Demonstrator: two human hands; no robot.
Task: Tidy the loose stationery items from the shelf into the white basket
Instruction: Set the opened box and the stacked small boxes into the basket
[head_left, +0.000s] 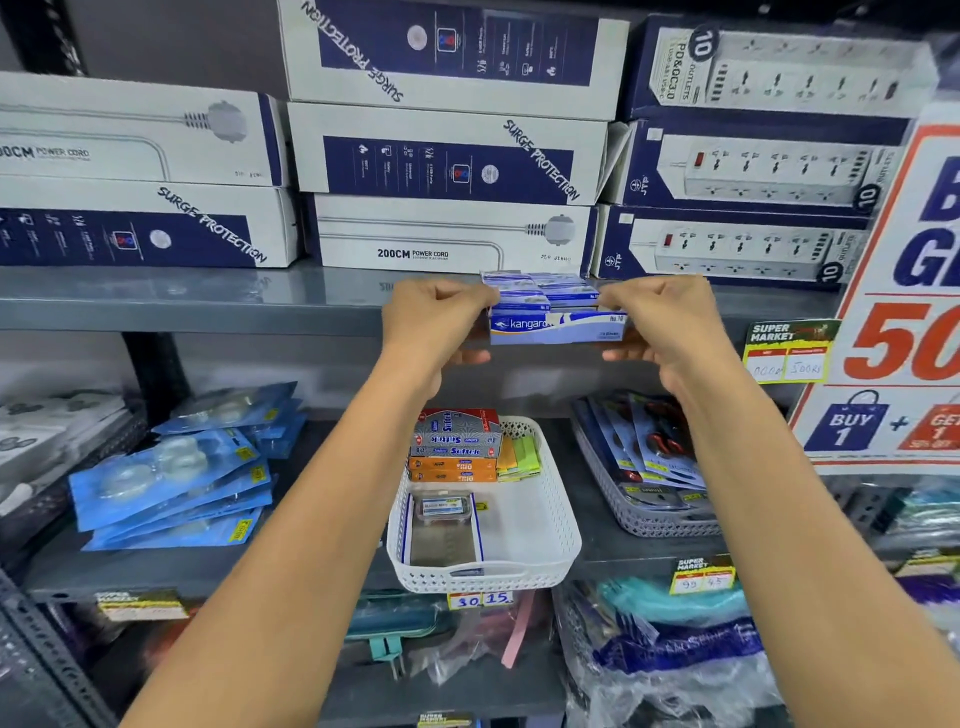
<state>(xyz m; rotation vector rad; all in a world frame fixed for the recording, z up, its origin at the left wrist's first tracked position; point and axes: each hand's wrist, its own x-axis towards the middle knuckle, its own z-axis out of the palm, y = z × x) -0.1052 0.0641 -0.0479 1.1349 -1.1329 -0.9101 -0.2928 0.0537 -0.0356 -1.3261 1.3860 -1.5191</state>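
Observation:
A blue and white staples box (556, 326) full of small staple packs is lifted just off the front edge of the grey upper shelf (208, 301). My left hand (436, 322) grips its left end and my right hand (660, 322) grips its right end. Below on the lower shelf stands the white basket (540, 535). It holds a stack of red, grey and orange small boxes (454, 447) at its back, green and yellow sticky pads (519, 457) beside them, and a flat carded pack (444, 525) on its left floor.
Power strip boxes (447, 156) are stacked at the back of the upper shelf. Blue blister packs (176, 473) lie left of the basket, a grey tray of carded items (644, 467) right of it. A large sale poster (904, 312) hangs at the right.

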